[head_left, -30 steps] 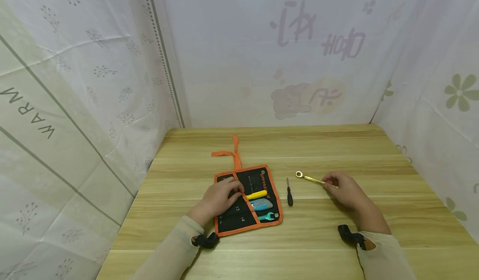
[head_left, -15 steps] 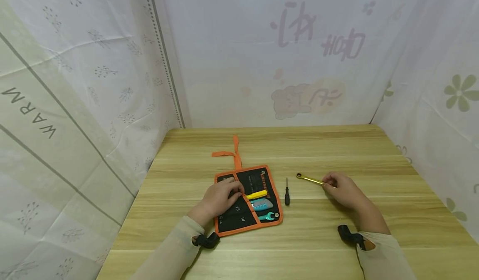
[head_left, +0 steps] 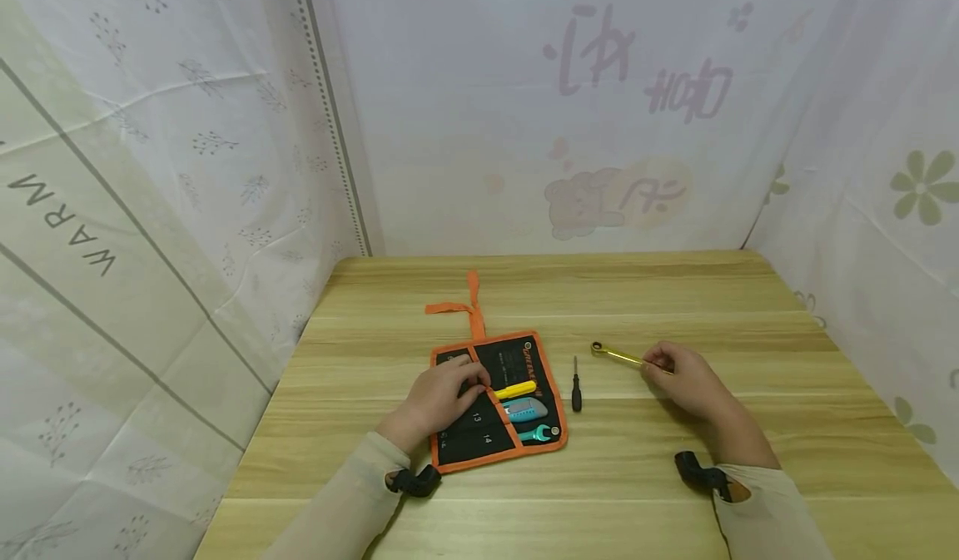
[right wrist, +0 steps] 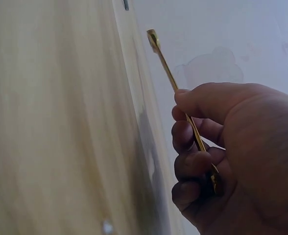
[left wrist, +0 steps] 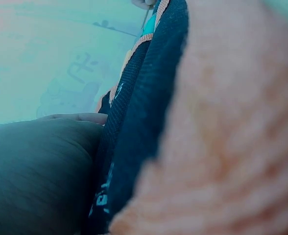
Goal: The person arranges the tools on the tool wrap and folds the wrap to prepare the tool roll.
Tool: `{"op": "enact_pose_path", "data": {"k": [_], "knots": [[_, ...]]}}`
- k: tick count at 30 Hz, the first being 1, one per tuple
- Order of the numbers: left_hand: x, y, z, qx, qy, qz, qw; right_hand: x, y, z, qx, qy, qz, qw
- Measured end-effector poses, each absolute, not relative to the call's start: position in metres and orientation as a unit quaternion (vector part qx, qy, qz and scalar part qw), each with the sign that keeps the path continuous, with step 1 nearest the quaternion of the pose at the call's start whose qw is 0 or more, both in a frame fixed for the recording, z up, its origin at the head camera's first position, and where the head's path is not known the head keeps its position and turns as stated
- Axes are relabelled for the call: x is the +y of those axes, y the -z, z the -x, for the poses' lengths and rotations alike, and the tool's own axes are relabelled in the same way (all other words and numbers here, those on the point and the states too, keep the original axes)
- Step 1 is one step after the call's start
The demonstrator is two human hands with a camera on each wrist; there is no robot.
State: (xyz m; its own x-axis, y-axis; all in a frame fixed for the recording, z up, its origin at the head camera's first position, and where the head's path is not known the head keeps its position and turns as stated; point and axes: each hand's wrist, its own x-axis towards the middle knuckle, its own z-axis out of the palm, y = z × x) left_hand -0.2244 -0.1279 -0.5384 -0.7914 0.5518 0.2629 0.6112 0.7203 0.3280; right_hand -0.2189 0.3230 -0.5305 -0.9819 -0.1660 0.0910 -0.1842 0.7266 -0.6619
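My left hand (head_left: 442, 398) lies over the black tool pouch (head_left: 464, 452) with orange trim, thumb and forefinger pinching its pocket edge. From the pockets stick out a yellow tool handle (head_left: 517, 390), a blue utility knife (head_left: 527, 410) and a teal open-end wrench (head_left: 538, 433). To the right, my right hand (head_left: 685, 379) holds a gold ratchet wrench (head_left: 620, 355), its ring head pointing left. In the right wrist view, fingers curl round the shank of this wrench (right wrist: 166, 71). A black screwdriver (head_left: 576, 393) lies between pouch and right hand. Pouch fabric (left wrist: 154, 83) fills much of the left wrist view.
An orange tie strap (head_left: 477, 323) runs from the pouch's far edge onto the wooden table (head_left: 599, 493). Printed curtains (head_left: 464, 111) hang behind and at both sides. Black camera mounts (head_left: 415, 483) sit on the wrists.
The gold wrench has turned in my right hand, so its ring shows less face-on, and its head sits slightly lower left. The screwdriver has rolled slightly leftward. My left hand stays put.
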Motion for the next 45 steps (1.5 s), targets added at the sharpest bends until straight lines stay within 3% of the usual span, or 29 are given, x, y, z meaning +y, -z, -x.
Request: {"op": "enact_pose_path", "data": {"k": [17, 45], "knots": [[-0.127, 0.54, 0.224, -0.925, 0.201, 0.313, 0.076, 0.292, 0.521, 0.229, -0.923, -0.366, -0.115, 0.028], [-0.128, 0.54, 0.224, -0.924, 0.209, 0.311, 0.081, 0.248, 0.505, 0.243, -0.912, -0.372, -0.172, -0.004]]}}
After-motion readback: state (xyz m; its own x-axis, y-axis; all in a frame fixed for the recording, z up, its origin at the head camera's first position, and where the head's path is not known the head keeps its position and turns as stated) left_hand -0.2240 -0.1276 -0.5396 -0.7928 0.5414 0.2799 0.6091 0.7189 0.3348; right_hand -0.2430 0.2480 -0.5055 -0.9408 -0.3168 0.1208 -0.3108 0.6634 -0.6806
